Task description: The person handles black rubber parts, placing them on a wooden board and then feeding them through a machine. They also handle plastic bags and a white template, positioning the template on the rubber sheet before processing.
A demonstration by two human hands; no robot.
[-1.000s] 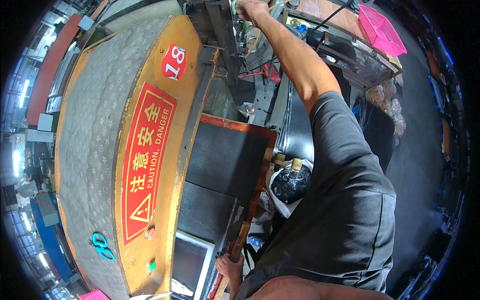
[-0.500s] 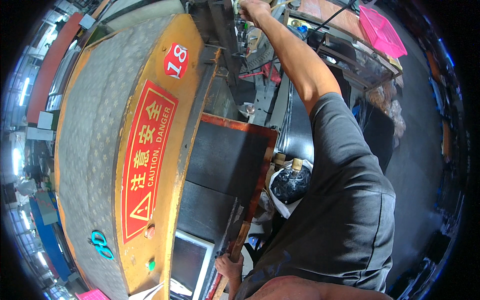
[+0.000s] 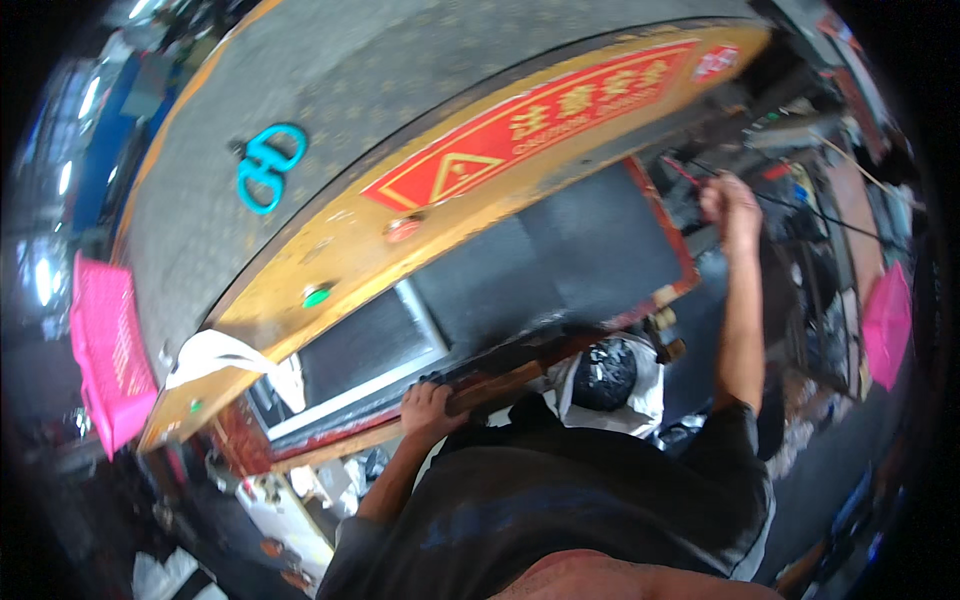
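My left hand [image 3: 428, 410] grips a wooden bar [image 3: 500, 386] along the near edge of a press bed, its fingers curled over. The black bed [image 3: 600, 230] has a worn red rim, and a white rectangular frame [image 3: 425, 320] lies on its left part. My right hand [image 3: 733, 205] is held out past the bed's far right corner, blurred, with curled fingers. A thin pinkish-red piece [image 3: 683, 172] shows right beside its fingertips; whether the hand holds it, I cannot tell.
Over the bed hangs a yellow machine beam [image 3: 360, 262] with a red warning sign, red and green buttons. Teal-handled scissors [image 3: 270, 168] lie on its grey top; a white cloth [image 3: 225, 355] drapes its left end. A white bag [image 3: 640, 395] of black material stands near my body. Pink baskets [image 3: 112, 350] flank the scene.
My view has turned leftward. My right hand has come back from far up at the shelf to beside the bed's corner. My left hand stays on the wooden bar.
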